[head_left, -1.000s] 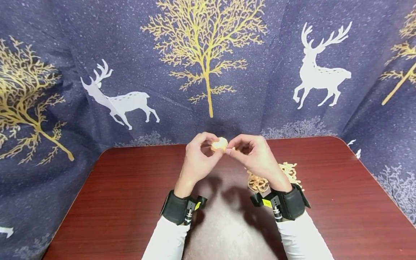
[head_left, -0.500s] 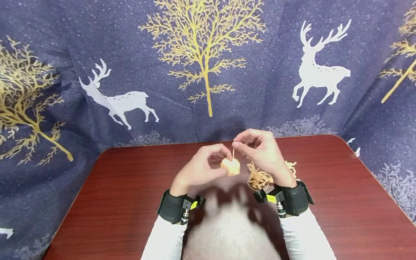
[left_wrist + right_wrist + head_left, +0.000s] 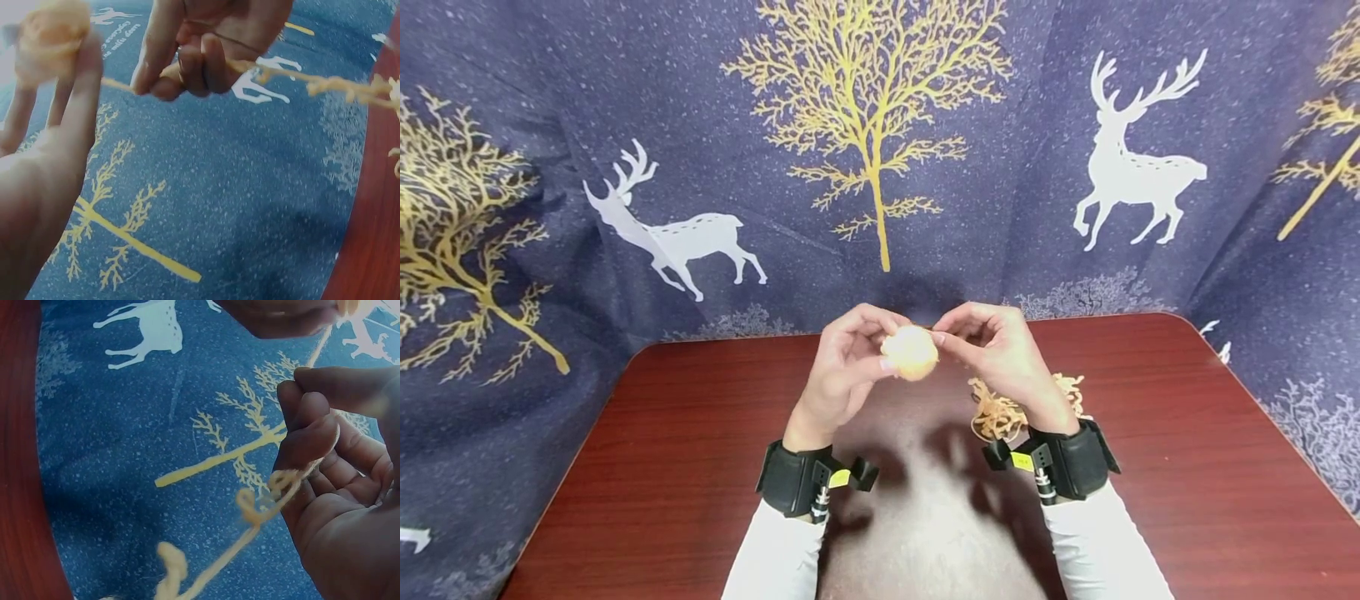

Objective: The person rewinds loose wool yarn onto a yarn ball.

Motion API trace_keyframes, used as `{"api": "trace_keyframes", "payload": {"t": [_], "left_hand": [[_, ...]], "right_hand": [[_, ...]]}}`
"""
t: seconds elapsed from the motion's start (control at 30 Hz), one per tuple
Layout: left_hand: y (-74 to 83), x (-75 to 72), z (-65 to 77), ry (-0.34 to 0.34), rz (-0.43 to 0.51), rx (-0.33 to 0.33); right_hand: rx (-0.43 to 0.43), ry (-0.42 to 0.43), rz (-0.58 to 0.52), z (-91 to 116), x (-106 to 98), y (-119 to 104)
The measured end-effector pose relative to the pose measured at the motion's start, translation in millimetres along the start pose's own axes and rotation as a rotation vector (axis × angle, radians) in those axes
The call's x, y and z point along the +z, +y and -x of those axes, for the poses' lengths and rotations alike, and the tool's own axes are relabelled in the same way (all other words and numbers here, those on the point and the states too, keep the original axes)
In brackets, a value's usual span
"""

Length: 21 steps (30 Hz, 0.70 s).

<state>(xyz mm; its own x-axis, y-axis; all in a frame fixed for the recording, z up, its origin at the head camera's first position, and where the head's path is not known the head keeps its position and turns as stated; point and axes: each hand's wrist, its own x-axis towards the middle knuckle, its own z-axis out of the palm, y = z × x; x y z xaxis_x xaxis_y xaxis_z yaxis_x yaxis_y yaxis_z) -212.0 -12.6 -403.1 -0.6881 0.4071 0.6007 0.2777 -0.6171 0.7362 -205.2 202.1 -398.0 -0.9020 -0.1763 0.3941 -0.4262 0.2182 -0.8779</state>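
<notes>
On my feed this looks like a curtained-off recording nook: creased blue cloth (image 3: 1015, 208) printed with white deer (image 3: 1138, 183) and gold trees (image 3: 878, 192) wraps around a wood-grain counter (image 3: 700, 417), and I see black camera bands (image 3: 788, 482) on both wrists. Home or lab beyond, I can't tell.

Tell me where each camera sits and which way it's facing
Head: worn on the head, facing forward and down at the table and printed cloth; left hand, right hand and white sleeves show.
Left wrist: worn on that wrist, looking past the left hand and ball toward the cloth; the right hand shows too.
Right wrist: worn on that wrist, looking past the right hand toward the cloth; part of the left hand shows at top.
Shared: both wrist views show the yarn.
</notes>
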Motion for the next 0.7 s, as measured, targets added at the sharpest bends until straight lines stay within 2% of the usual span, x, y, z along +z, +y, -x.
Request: {"api": "trace_keyframes", "payload": {"t": [0.1,0.2,0.3,0.43,0.53,0.63,0.7], "left_hand": [[0.4,1.5,-1.1,0.154,0.094,0.025],[0.1,3.3,-3.2,0.315,0.139,0.035],[-1.8,4.7,-5.9,0.467,0.125,0.04],[-6.2,6.9,-9.1,0.641,0.015,0.07],[-11.6,7.7,-10.3,0.708,-0.143,0.102],[-16.9,7.9,-10.0,0.706,-0.309,0.105],[-19.5,7.2,-9.0,0.681,-0.393,0.079]], "right_hand": [[0.01,-0.01,0.009,1,5,0],[0.013,-0.033,0.02,1,10,-1],[0.01,-0.065,0.033,2,15,-4],[0.004,-0.106,0.045,4,21,-8],[-0.009,-0.128,0.052,5,25,-10],[-0.031,-0.139,0.072,5,28,-11],[-0.047,-0.134,0.081,5,28,-12]]}}
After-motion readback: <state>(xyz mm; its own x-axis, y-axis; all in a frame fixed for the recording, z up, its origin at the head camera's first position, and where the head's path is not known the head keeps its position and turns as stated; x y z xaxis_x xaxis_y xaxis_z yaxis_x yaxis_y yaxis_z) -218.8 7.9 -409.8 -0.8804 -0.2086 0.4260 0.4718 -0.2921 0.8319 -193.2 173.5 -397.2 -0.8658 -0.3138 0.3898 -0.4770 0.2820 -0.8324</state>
